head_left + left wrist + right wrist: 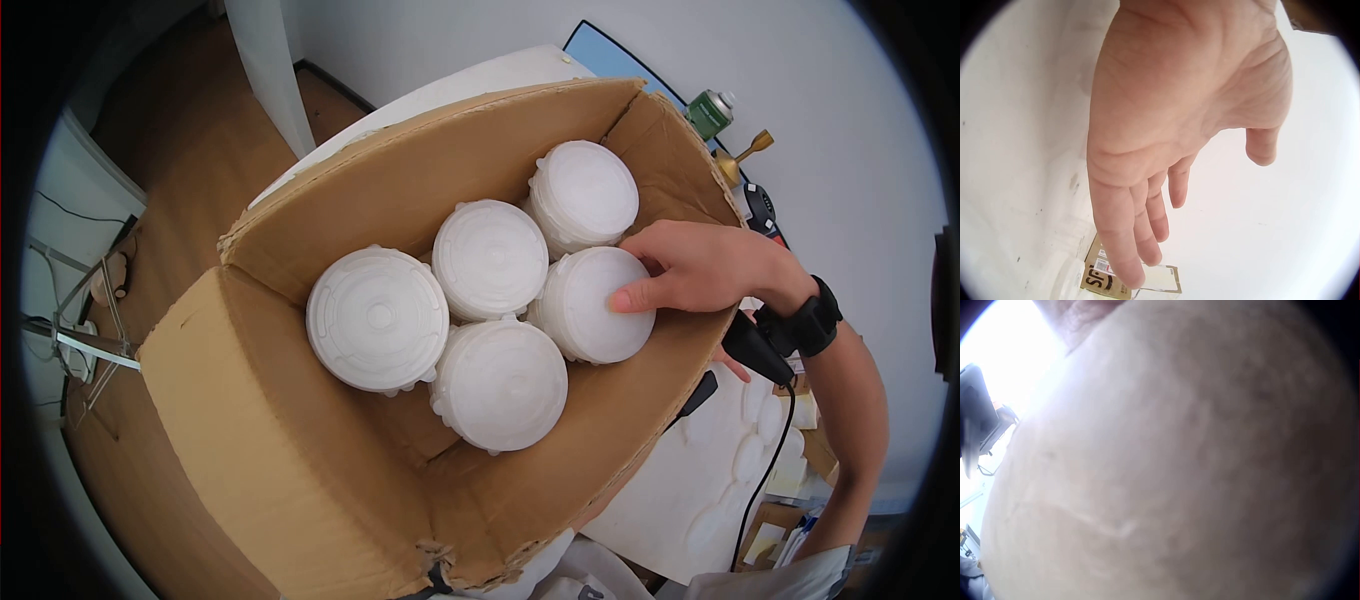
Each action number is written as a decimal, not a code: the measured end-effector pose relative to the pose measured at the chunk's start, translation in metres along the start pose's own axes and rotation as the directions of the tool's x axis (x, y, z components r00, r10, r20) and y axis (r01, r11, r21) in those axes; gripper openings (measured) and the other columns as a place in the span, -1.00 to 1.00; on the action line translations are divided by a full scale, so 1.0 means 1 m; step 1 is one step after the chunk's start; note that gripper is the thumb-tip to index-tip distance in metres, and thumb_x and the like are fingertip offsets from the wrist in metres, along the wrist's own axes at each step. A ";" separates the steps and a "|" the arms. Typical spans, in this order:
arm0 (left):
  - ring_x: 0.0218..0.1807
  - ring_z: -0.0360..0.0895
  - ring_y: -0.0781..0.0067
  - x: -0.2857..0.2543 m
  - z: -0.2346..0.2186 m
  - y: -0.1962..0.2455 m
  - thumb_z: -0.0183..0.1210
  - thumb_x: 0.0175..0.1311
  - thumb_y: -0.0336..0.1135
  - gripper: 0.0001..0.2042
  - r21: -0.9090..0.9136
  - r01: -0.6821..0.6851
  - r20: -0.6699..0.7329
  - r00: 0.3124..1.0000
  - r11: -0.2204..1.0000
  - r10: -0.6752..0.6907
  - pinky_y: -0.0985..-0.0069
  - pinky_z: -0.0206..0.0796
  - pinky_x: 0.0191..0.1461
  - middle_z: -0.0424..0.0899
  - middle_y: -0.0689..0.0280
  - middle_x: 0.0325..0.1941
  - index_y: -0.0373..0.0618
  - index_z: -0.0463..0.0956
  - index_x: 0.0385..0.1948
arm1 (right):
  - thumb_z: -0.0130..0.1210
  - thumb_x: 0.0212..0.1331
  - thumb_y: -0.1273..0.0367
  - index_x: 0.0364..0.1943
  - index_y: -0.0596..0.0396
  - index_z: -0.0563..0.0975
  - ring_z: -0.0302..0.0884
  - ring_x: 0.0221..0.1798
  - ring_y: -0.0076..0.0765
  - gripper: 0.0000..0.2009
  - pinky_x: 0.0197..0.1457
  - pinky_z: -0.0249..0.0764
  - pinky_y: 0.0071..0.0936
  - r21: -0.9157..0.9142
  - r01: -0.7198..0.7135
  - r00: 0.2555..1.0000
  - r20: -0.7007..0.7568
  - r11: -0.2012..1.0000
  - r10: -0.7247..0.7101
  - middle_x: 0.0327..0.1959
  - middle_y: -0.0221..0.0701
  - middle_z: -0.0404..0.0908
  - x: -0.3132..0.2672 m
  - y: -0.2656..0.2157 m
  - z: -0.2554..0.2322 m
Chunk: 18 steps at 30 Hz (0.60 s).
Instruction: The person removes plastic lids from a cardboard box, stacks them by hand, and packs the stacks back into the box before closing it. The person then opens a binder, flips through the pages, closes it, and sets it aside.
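Observation:
Inside a cardboard box [330,440] stand several stacks of round white plastic lids with small tabs at their rims. My right hand [690,265] reaches over the box's right wall and grips the lower right lid stack [590,325]. Its thumb lies on the top lid, while the other fingers go down the far side, partly hidden. Only fingertips of my left hand [735,366] show past the box's right edge in the head view. In the left wrist view that left hand [1179,106] has its fingers loosely extended, holding nothing. Skin fills most of the right wrist view.
Beyond the box's right wall is a white table [660,500] with flat round lids [748,458] on it. A green can [709,115] and a brass-coloured object [745,155] stand behind the box. A black cable [775,455] hangs from the right wrist camera.

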<state>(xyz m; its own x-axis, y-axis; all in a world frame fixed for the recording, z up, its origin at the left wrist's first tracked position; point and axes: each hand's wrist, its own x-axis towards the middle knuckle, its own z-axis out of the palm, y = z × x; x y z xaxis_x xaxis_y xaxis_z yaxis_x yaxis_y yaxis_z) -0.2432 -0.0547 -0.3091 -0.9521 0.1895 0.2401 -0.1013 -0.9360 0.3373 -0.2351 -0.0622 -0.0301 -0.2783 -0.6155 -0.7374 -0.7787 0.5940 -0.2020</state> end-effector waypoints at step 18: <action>-0.50 0.42 0.59 0.122 0.086 -0.082 0.21 0.49 -0.01 -0.72 -0.019 0.383 -0.217 0.900 0.924 -0.378 0.62 0.23 -0.49 0.58 0.44 -0.43 -0.01 0.54 -0.28 | 0.35 0.17 -0.08 0.10 0.14 0.60 0.73 0.00 -0.14 -0.38 0.07 0.65 -0.17 0.369 -0.583 0.507 -0.531 0.724 0.679 -0.01 -0.22 0.75 -0.133 0.302 0.007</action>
<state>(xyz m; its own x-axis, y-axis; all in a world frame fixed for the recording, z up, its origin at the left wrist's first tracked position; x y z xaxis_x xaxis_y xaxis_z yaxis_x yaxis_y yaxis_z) -0.3263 0.0711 -0.2297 -0.8814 0.4598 -0.1086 -0.4636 -0.7974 0.3863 -0.4289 0.2025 0.0024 -0.9683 -0.1838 -0.1690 -0.1940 0.9800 0.0454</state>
